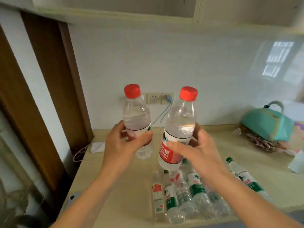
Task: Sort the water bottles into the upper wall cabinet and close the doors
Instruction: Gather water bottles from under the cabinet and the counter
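Observation:
My left hand (122, 142) grips a clear water bottle with a red cap (135, 112) around its label, held upright above the table. My right hand (194, 148) grips a second red-capped bottle (180, 122) with a red label, tilted slightly left. The two bottles are side by side and apart. Several more bottles, most with green labels and green caps (195, 191), lie on the beige tabletop (123, 186) below my right forearm. The bottom edge of the upper wall cabinet (115, 12) runs along the top of the view, its inside not visible.
A teal handbag (268, 124) sits on crumpled wrapping at the table's back right. A wall socket with a plugged-in charger (167, 98) and its cable hang behind the bottles. A white face mask (97, 147) lies at the table's left edge. Brown door frame stands left.

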